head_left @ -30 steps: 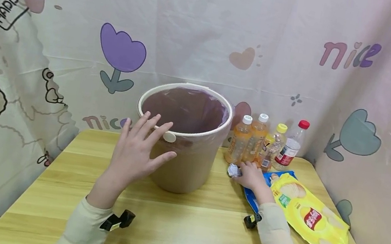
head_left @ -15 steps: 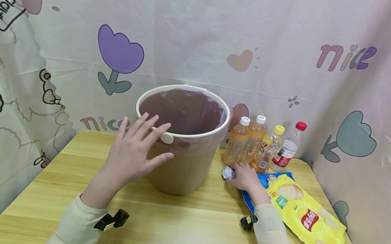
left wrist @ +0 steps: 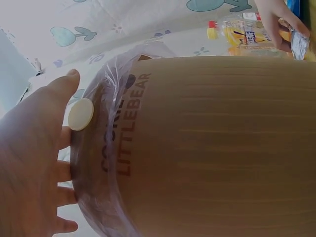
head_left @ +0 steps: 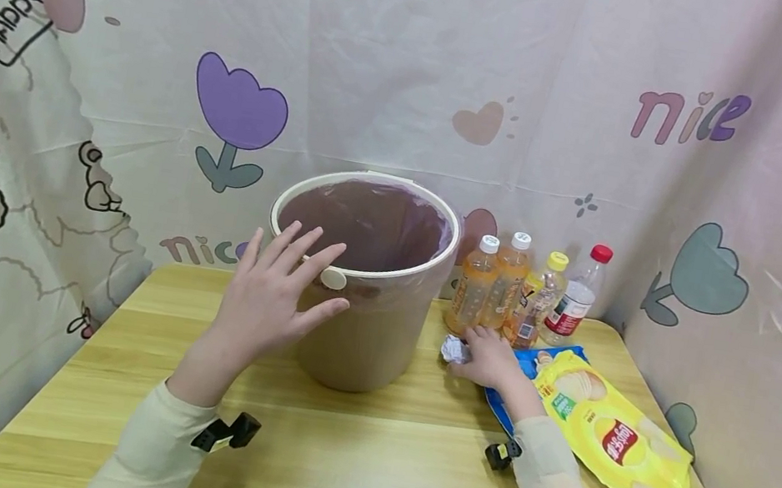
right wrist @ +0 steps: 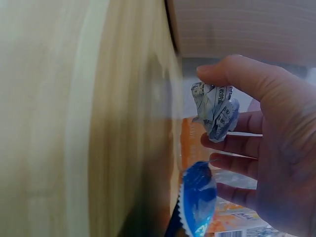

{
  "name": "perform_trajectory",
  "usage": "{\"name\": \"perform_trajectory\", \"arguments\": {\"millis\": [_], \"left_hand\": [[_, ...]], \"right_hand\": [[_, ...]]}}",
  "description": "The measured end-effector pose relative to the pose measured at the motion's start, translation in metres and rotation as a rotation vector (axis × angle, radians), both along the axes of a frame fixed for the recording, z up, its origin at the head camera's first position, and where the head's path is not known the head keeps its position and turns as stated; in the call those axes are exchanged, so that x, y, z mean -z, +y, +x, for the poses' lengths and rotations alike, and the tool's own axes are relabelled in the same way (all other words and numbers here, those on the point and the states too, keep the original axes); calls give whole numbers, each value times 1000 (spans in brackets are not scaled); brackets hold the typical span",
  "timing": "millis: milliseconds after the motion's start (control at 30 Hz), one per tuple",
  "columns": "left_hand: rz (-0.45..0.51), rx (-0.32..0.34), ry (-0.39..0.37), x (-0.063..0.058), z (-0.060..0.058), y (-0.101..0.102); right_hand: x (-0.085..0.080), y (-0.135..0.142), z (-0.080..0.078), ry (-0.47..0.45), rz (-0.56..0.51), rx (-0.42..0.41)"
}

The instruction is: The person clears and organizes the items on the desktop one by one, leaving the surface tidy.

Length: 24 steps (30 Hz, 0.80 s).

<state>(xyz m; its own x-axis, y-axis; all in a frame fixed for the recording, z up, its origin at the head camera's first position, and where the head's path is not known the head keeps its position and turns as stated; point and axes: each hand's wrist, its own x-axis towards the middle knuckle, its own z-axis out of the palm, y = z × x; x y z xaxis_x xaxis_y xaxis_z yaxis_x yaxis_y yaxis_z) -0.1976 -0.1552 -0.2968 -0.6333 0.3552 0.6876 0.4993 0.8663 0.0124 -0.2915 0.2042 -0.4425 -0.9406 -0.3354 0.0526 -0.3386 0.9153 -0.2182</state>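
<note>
My right hand (head_left: pixel 490 362) pinches a crumpled paper ball (right wrist: pixel 216 109) between thumb and fingers, low over the table and left of the chip bags. Printed characters show on the paper in the right wrist view. My left hand (head_left: pixel 268 302) is raised with its fingers spread, its fingertips right at the front rim of a brown bin (head_left: pixel 365 341). The bin has a white ring (head_left: pixel 433 270) and a clear plastic liner (left wrist: pixel 114 84), with a round cream tab (left wrist: pixel 81 114) near the left thumb.
Two orange bottles (head_left: pixel 472 290) with white caps stand behind my right hand. Beside them are a yellow-capped bottle (head_left: pixel 536 308) and a red-capped bottle (head_left: pixel 577 297). A yellow chip bag (head_left: pixel 614 429) lies partly over a blue bag (right wrist: pixel 198 195) on the wooden table (head_left: pixel 342 473).
My right hand has shifted slightly left with the paper ball, away from the bags. The left hand stays spread at the bin's rim. The head view has tilted a little.
</note>
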Motion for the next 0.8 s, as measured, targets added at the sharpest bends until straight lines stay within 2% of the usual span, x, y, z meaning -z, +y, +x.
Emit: {"name": "perform_trajectory", "arguments": {"millis": [267,467,667,800], "left_hand": [[14,37,5,-3,-5,2],[55,95,86,-2,-12,6],[83,93,195,6,-21,10],[105,94,200,10,-23,11]], "right_hand": [[-15,-2,14,96,-8,-31],[-32,-4,26,162,-27,-42],[-44,-5,34,211,-22,-54],[-55,-4,42,245,-34,-55]]}}
